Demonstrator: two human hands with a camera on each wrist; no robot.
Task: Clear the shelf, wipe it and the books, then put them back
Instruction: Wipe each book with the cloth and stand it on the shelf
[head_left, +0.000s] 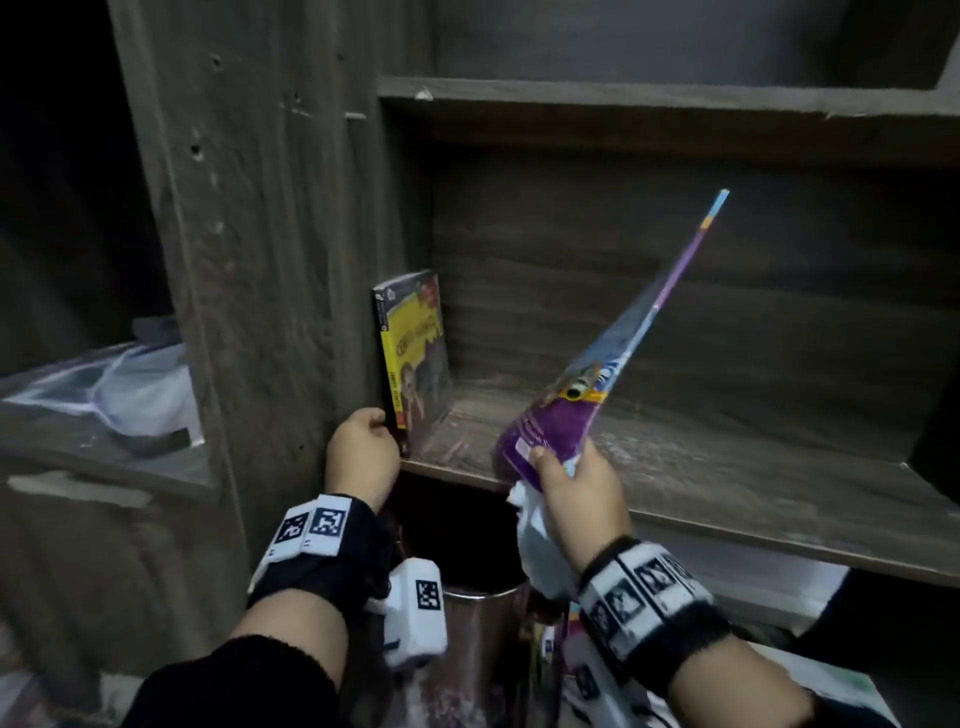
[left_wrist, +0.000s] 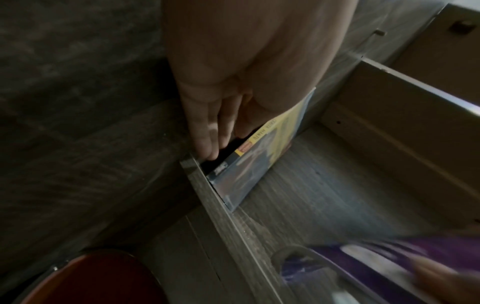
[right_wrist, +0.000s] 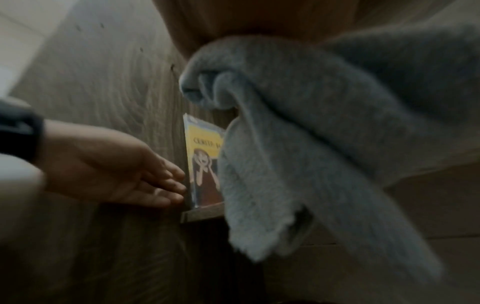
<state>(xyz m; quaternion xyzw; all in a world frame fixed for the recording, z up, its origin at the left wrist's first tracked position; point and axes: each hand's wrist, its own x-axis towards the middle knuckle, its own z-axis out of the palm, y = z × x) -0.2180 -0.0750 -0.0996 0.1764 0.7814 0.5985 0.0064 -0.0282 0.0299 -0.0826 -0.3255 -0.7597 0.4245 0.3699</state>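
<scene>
- Stage, judging by layout: put-back phase, early. Shelf (head_left: 675, 467) is nearly bare; only one yellow book (head_left: 415, 358) stands on it, upright, tight in the left corner against the side panel (head_left: 270, 260).
- Left hand (head_left: 363, 452): at the yellow book's front edge, down low. Wrist views show fingers (left_wrist: 207, 131) straight and together, tips at the book's spine edge next to the panel. Reads as steadying or nudging, not a grip.
- Right hand (head_left: 576, 488): clamped on the bottom corner of a thin purple book (head_left: 561, 426), and holding a pale cloth (head_left: 535, 540) in the same fist; cloth hangs below the hand. Book is tilted, top corner pointing up and right, lower end over the shelf's front part, well right of the yellow book. Can't tell if it's touching the board.
- Shelf surface looks streaky/dusty near the front lip; can't tell from this whether the wipe is finished.
- Left to do, my read: stand the purple book next to the yellow one, then bring up the rest. More books (head_left: 550, 644) show below the right wrist; count unclear.
- Metal can (head_left: 478, 623) below the shelf, not involved.
</scene>
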